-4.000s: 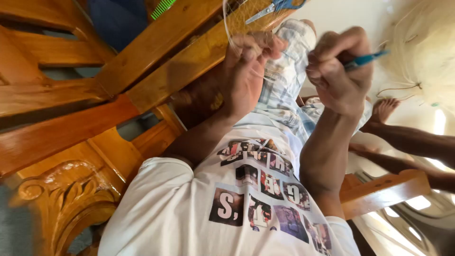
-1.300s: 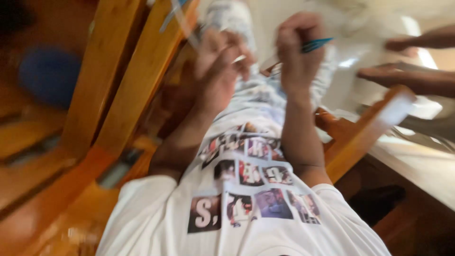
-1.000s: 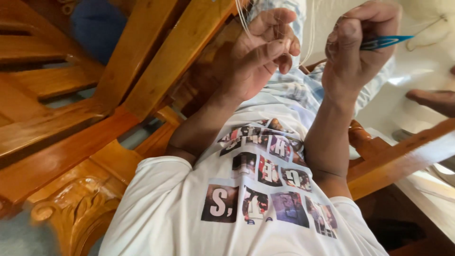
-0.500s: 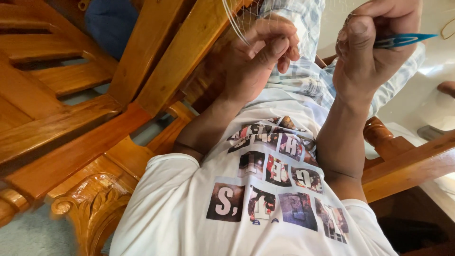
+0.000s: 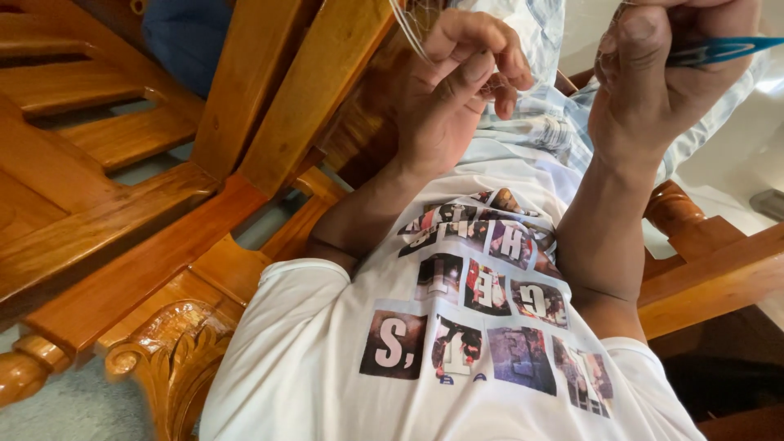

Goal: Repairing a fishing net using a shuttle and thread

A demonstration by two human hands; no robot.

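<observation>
The left hand (image 5: 457, 90) is raised in the far middle of the view, its grip closed: thumb and fingertips pinch thin pale strands (image 5: 406, 28) that run up and out of the top edge. The strands look like fine line or netting, though they are too thin and blurred to tell which. The right hand (image 5: 653, 82) is up at the far right, well apart from the left, its grip closed around a slim blue tool (image 5: 719, 51) whose pointed end sticks out to the right past the fingers. A few faint strands seem to loop by the right thumb. Both forearms rise from a white printed shirt (image 5: 457, 351) that fills the near centre, with pale checked cloth (image 5: 531, 122) lying beyond it between the two hands. To the left stands a carved wooden chair frame (image 5: 163, 245), its slats slanting upward, just beside the left forearm. A wooden armrest (image 5: 710, 269) crosses at the right.
</observation>
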